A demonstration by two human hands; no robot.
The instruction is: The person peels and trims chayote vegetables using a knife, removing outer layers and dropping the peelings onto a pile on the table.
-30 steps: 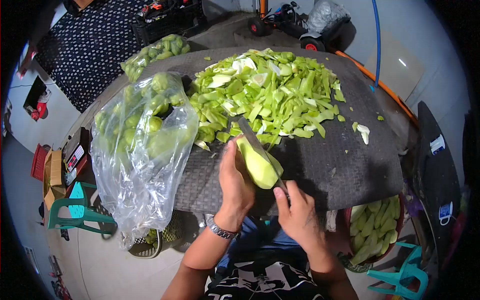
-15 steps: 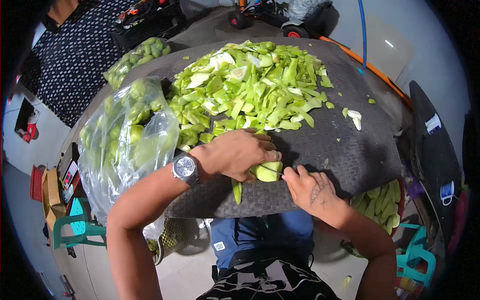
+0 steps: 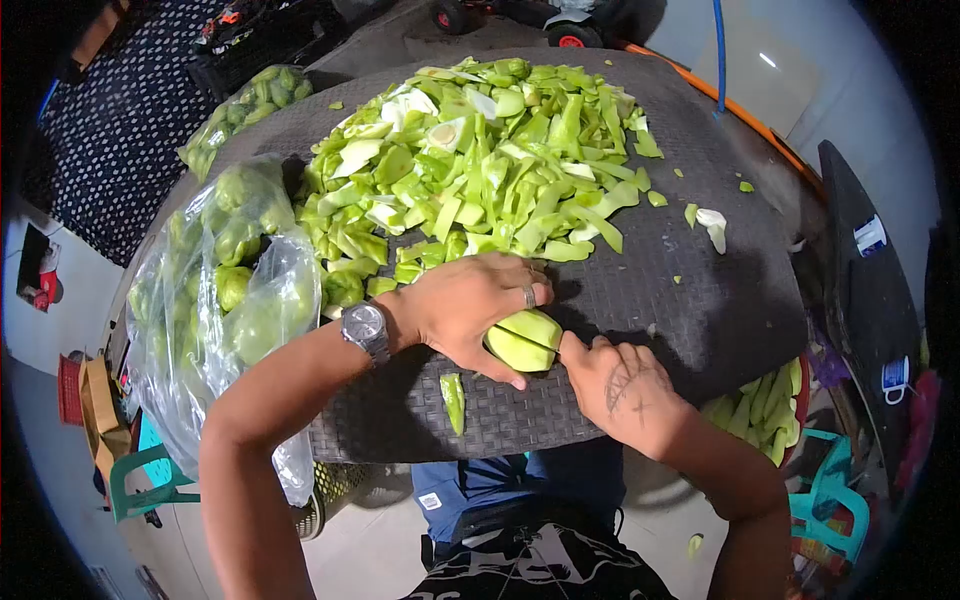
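Observation:
A peeled pale-green chayote (image 3: 521, 347) lies on the dark woven tabletop (image 3: 680, 330), with a cut line running along its length. My left hand (image 3: 478, 308), wearing a watch and a ring, grips it from the left with the thumb along the near side. My right hand (image 3: 618, 382) is closed around a knife (image 3: 557, 350); only a short bit of its dark blade shows at the chayote's right end, and the handle is hidden in the fist. Nearer the table edge lies a green peel strip (image 3: 453, 402). Beyond my left hand rises a heap of peelings (image 3: 480, 170).
On the left stands a clear plastic bag of unpeeled chayotes (image 3: 225, 270), with another bag (image 3: 250, 110) behind it. Below the right edge is a container of cut green pieces (image 3: 765, 410). A person in patterned clothing (image 3: 120, 130) is at the far left.
The knife has gone deeper through the chayote, and a long cut now parts its top. My left fingers have shifted, with the thumb now stretched along the near side. The view has shifted slightly.

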